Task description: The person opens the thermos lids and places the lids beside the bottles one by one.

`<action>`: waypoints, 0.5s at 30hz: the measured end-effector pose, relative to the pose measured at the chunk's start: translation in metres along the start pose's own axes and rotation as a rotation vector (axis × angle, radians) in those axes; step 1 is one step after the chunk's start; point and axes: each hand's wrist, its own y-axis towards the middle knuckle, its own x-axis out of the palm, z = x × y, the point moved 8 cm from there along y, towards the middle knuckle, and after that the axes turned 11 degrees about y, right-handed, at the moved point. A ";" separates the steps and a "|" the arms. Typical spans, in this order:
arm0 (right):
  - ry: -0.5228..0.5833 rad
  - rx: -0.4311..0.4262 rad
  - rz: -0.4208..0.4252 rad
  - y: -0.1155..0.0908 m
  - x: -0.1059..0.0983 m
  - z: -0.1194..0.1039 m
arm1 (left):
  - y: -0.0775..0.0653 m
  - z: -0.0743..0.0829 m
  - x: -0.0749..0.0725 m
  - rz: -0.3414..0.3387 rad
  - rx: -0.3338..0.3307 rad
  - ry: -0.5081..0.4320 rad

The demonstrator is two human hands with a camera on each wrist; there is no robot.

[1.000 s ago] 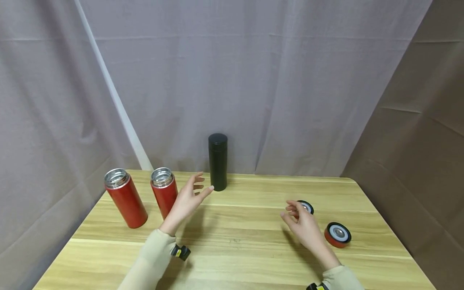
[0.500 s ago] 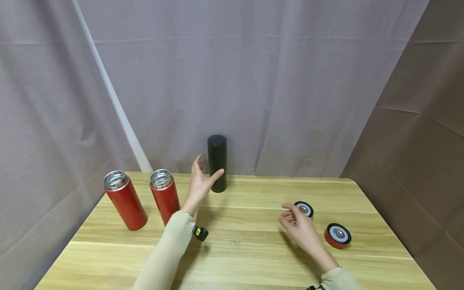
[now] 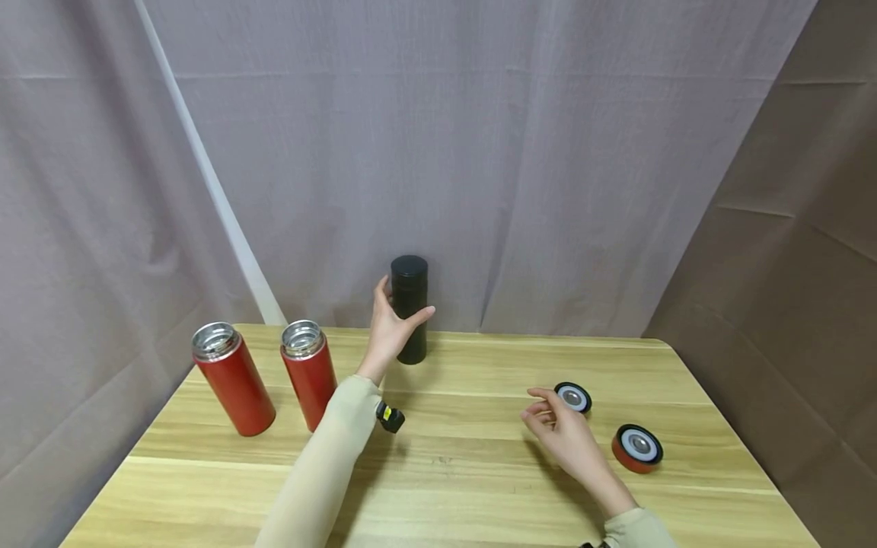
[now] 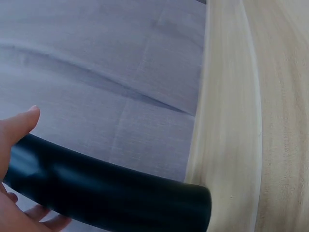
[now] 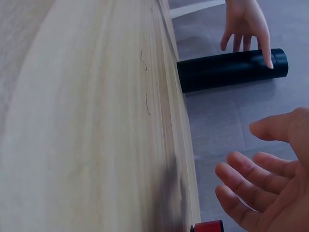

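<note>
A black bottle [image 3: 409,293] with its lid on stands upright at the table's back edge. My left hand [image 3: 392,329] is around its upper half, thumb across the front and fingers at the far left side. In the left wrist view the thumb [image 4: 21,124] stretches past one side of the bottle [image 4: 106,186], with fingertips showing at the other. Over the table at right hovers my right hand [image 3: 565,441], fingers loosely bent and holding nothing. Closest to it lies a round lid [image 3: 572,397], inner side up; a second lid [image 3: 637,447] with a red side lies nearer me.
Two red bottles without lids, the outer one [image 3: 236,384] and the inner one [image 3: 310,377], stand at the left, steel mouths showing. My left sleeve [image 3: 322,464] passes close beside the inner one. A grey curtain [image 3: 452,152] hangs behind the wooden table [image 3: 479,472].
My left hand has moved forward and right, from beside the inner red bottle to around the black bottle. The right hand has shifted only slightly.
</note>
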 end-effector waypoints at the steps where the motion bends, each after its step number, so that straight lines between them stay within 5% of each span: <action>1: 0.002 -0.002 -0.001 0.000 0.000 0.000 | 0.002 0.000 0.001 -0.001 0.006 -0.003; 15: 0.011 -0.021 -0.001 0.000 0.003 -0.001 | 0.019 -0.014 0.021 -0.003 -0.025 -0.038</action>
